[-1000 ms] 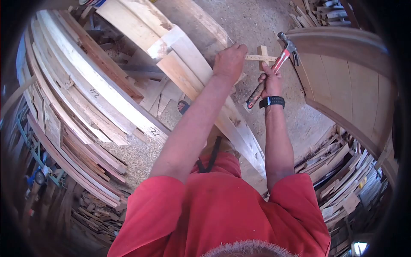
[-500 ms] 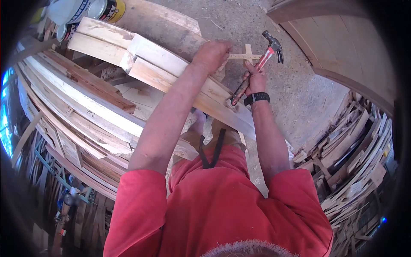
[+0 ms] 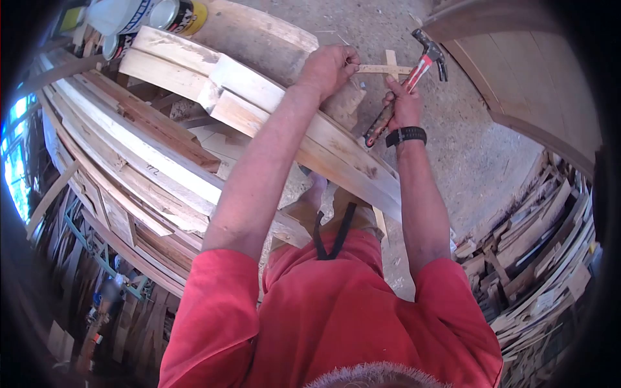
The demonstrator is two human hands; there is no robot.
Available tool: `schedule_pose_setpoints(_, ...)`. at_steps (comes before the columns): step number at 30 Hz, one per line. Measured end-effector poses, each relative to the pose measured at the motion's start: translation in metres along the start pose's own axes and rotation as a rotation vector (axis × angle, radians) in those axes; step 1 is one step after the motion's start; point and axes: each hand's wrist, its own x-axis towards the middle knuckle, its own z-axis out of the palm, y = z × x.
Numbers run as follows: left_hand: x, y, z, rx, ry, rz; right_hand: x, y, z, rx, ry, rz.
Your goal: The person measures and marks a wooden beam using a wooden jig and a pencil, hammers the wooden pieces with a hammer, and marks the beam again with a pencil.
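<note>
My right hand (image 3: 405,107) grips a claw hammer (image 3: 420,70) with a red-and-white striped neck and a dark, worn handle; its head points up and away. A black watch sits on that wrist. Beyond it lies a small cross of thin wooden strips (image 3: 391,59), partly covered by the right thumb and hammer. My left hand (image 3: 328,71) is closed, thumb and fingers pinched together at the left end of the crosswise strip. Whatever is in the pinch is too small to make out. Below both hands runs a long pale timber beam (image 3: 336,152).
Cans (image 3: 167,14) and a white container (image 3: 113,16) stand at the upper left. Stacked boards (image 3: 142,161) fill the left side. A wooden panel (image 3: 517,71) stands at the upper right, and a pile of wood offcuts (image 3: 537,258) lies at the lower right.
The view has shifted slightly. The left hand's fingers have turned so the pinched fingertips show at the strip's end. The right hand still holds the hammer in much the same pose.
</note>
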Motion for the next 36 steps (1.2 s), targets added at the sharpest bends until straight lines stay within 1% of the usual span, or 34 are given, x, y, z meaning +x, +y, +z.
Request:
schedule_pose_setpoints(1,0.001,-0.005,-0.001,-0.007,0.119,0.009,0.009,-0.006,0.011,0.000,-0.022,-0.003)
schedule_pose_setpoints(2,0.003,-0.010,-0.002,-0.015,0.237,0.018,0.018,-0.012,0.022,-0.076,-0.046,-0.033)
schedule_pose_setpoints(3,0.006,-0.011,-0.006,-0.010,0.253,0.011,0.024,-0.019,0.034,-0.152,-0.066,-0.063)
schedule_pose_setpoints(5,0.008,-0.010,-0.010,-0.177,0.386,-0.267,0.037,-0.028,0.063,-0.169,-0.132,-0.072)
schedule_pose_setpoints(6,0.012,-0.011,-0.009,-0.181,0.405,-0.277,0.046,-0.031,0.080,-0.190,-0.176,-0.083)
schedule_pose_setpoints(8,0.020,-0.012,-0.004,-0.233,0.778,-0.397,0.066,-0.028,0.110,-0.215,-0.266,-0.081)
schedule_pose_setpoints(9,0.023,-0.013,-0.001,-0.237,0.798,-0.408,0.073,-0.026,0.124,-0.226,-0.286,-0.081)
schedule_pose_setpoints(11,0.029,-0.015,0.004,-0.339,1.088,-0.539,0.085,-0.021,0.148,-0.271,-0.349,-0.045)
schedule_pose_setpoints(12,0.032,-0.023,0.007,-0.344,1.105,-0.546,0.084,-0.021,0.158,-0.287,-0.399,-0.052)
schedule_pose_setpoints(14,0.040,-0.039,0.014,-0.414,1.200,-0.689,0.087,-0.017,0.171,-0.340,-0.426,-0.059)
schedule_pose_setpoints(15,0.043,-0.039,0.014,-0.414,1.211,-0.697,0.090,-0.013,0.176,-0.379,-0.438,-0.064)
schedule_pose_setpoints(17,0.047,-0.038,0.017,-0.303,1.313,-0.741,0.097,-0.008,0.181,-0.381,-0.455,-0.054)
schedule_pose_setpoints(18,0.048,-0.041,0.019,-0.306,1.319,-0.753,0.098,-0.007,0.183,-0.375,-0.461,-0.048)
schedule_pose_setpoints(20,0.051,-0.045,0.023,-0.421,1.375,-0.706,0.099,-0.007,0.184,-0.376,-0.461,-0.056)
schedule_pose_setpoints(23,0.049,-0.045,0.024,-0.477,1.359,-0.713,0.095,-0.005,0.179,-0.381,-0.448,-0.058)
schedule_pose_setpoints(30,0.047,-0.044,0.024,-0.389,1.336,-0.714,0.098,-0.009,0.180,-0.438,-0.465,-0.084)
schedule_pose_setpoints(31,0.045,-0.042,0.022,-0.369,1.305,-0.745,0.096,-0.012,0.180,-0.440,-0.465,-0.083)
schedule_pose_setpoints(32,0.044,-0.040,0.020,-0.347,1.274,-0.774,0.095,-0.016,0.179,-0.490,-0.461,-0.115)
schedule_pose_setpoints(34,0.045,-0.043,0.021,-0.343,1.295,-0.759,0.095,-0.018,0.175,-0.541,-0.457,-0.149)
schedule_pose_setpoints(36,0.047,-0.047,0.024,-0.339,1.316,-0.746,0.095,-0.025,0.171,-0.720,-0.379,-0.243)
